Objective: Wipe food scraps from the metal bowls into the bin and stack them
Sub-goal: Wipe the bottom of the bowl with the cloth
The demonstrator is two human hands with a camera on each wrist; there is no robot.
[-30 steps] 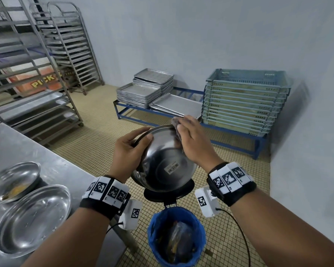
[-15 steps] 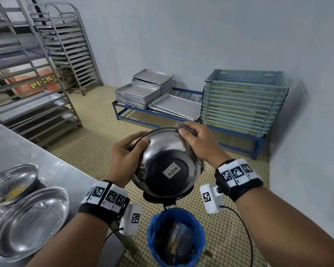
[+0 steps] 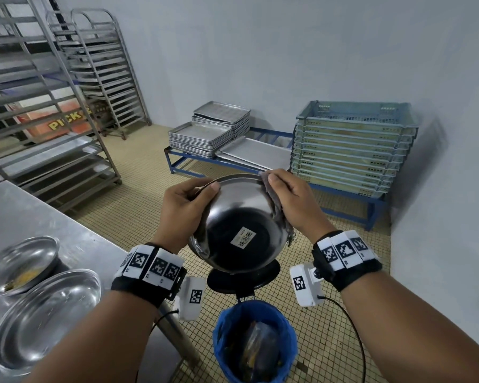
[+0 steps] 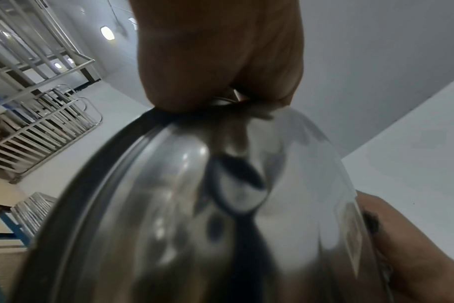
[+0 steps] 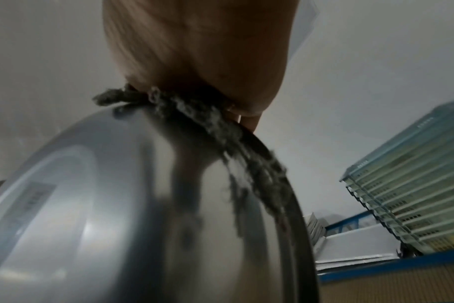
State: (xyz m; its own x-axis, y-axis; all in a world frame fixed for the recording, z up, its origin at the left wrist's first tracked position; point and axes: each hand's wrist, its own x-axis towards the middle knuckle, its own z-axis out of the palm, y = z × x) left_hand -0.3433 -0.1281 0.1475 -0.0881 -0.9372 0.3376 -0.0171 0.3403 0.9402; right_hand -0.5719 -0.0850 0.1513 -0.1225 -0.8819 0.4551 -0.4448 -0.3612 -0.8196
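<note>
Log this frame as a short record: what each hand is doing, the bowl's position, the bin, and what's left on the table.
left hand: grips the rim of the bowl
right hand: presses a grey cloth over the opposite rim
bowl: tilted, underside with barcode sticker facing the camera, held above the bin
bin: blue liner, open, scraps inside
table: two more bowls; far one holds yellow scraps, near one looks clean

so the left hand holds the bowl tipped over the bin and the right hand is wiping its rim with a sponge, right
Not a sponge: the head view shows the right hand wiping the rim with a grey cloth. The left hand does hold the bowl tipped over the bin.
</note>
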